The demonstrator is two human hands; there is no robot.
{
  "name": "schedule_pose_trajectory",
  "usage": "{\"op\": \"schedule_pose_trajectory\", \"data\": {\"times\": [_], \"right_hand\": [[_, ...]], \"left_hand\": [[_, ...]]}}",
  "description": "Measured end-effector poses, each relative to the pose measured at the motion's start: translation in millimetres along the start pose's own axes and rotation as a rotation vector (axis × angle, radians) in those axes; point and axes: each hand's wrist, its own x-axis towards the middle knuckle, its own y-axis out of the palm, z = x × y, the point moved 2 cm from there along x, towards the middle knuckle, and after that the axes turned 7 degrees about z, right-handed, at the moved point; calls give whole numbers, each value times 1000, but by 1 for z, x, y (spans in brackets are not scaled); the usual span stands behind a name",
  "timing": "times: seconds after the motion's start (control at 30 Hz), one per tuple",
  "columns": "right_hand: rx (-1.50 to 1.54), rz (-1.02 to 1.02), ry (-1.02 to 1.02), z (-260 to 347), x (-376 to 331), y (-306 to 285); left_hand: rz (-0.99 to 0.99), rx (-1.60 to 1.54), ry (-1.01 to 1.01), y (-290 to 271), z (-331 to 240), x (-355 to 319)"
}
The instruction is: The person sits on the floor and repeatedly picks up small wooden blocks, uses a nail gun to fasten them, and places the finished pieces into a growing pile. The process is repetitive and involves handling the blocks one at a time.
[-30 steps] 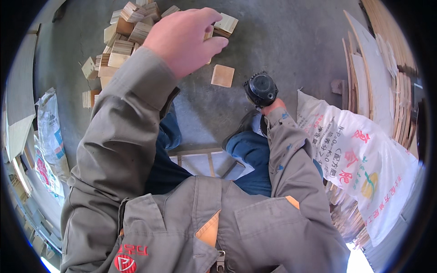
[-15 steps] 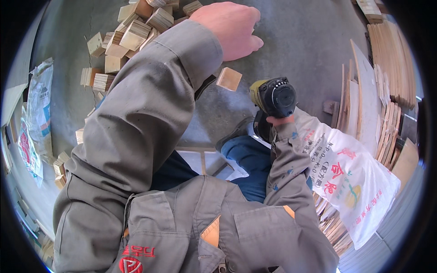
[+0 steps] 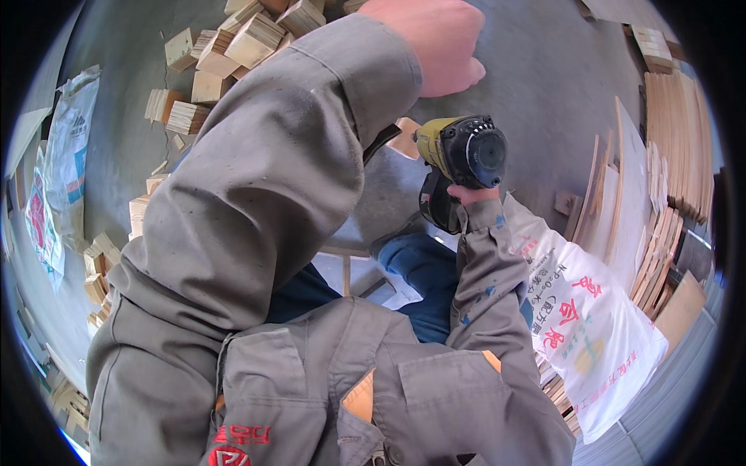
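Two grey sleeves [image 3: 256, 179] reach out from a grey jacket [image 3: 311, 365], orange lining showing at the front, a red emblem on the chest, and just past the hem come the blue trousers [image 3: 420, 264]. Along the right forearm lies a big white sack [image 3: 598, 342], creased and printed in red, black and green. And now the right hand [image 3: 468, 194]: fingers wrapped round the black handle of a yellow-and-black power tool [image 3: 458, 151], a firm grip, its round black end to the right, its yellow body running left. Right by that left end, look, sits the wooden block [image 3: 406, 138], pale and partly covered by the left cuff [image 3: 385, 74]; whether tool and block touch, you can't tell from this angle. Further out, the left hand [image 3: 435, 43] hangs above the floor [image 3: 544, 46], back uppermost, cut by the upper edge of the view. Its fingers are mostly out of sight beneath it, so no telling whether they're open, closed or on something. Off to its left, a jumbled pile of blocks [image 3: 256, 39], corners every which way, and on the far left, crumpled plastic sacks [image 3: 70, 147]. Over on the right, thin panels [image 3: 633, 179] stand tilted, and beyond them a tall stack of wooden sheets [image 3: 680, 140].
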Motion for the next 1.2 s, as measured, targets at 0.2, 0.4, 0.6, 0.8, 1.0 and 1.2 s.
{"op": "schedule_pose_trajectory", "data": {"times": [0.2,0.4,0.6,0.8,1.0,1.2], "right_hand": [[109,-23,37,-16,2,5],[165,-34,35,-18,3,7],[139,-57,33,-18,4,9],[116,-67,-17,-9,5,8],[189,-79,-6,-9,4,9],[162,-87,1,-13,8,6]], "left_hand": [[66,-42,-16,-16,-3,-5],[77,-39,-15,-19,-4,-6],[110,-31,-29,-14,0,-1],[176,-98,-12,-22,-3,0],[204,-90,-23,-22,-3,2],[125,-10,-32,-13,-7,-2]]}}
